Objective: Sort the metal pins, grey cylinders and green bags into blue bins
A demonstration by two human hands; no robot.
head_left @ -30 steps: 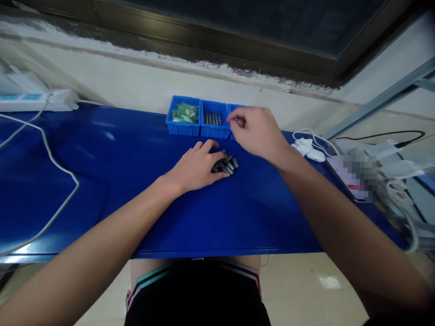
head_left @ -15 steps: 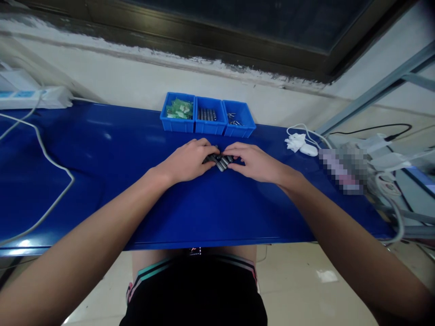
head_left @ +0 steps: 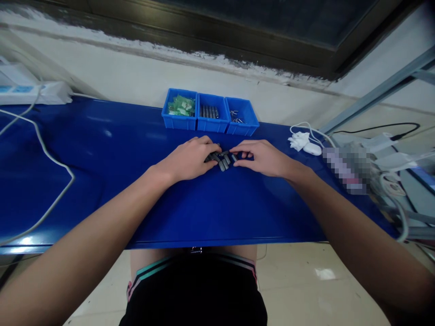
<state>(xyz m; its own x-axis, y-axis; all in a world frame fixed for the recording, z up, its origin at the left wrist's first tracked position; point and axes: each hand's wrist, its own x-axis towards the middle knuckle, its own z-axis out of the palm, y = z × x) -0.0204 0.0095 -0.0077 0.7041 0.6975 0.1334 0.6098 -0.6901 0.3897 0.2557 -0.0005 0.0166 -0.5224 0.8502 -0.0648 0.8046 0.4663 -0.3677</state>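
Note:
A cluster of small dark grey bar-shaped pieces (head_left: 223, 163) with a metallic sheen lies on the blue tabletop. Curled around its left side is my left hand (head_left: 192, 158), closed, its fingers hiding some pieces. My right hand (head_left: 261, 157) is closed in a pinch just right of the cluster. Between its thumb and index finger is a single grey bar (head_left: 234, 157), slightly apart from the others. Behind the hands, similar bars (head_left: 209, 112) stand in a row in the middle blue bin (head_left: 213, 125).
The left blue bin (head_left: 180, 122) holds green and clear packets; the right blue bin (head_left: 242, 129) holds small shiny metal parts. White cables (head_left: 44, 149) and a power strip (head_left: 50, 93) occupy the left. A crumpled tissue (head_left: 299, 141) and a white device (head_left: 312, 149) lie right.
My right hand has moved a little to the right, drawing a bar away from the cluster. My left hand stays at the pieces. The view has shifted slightly.

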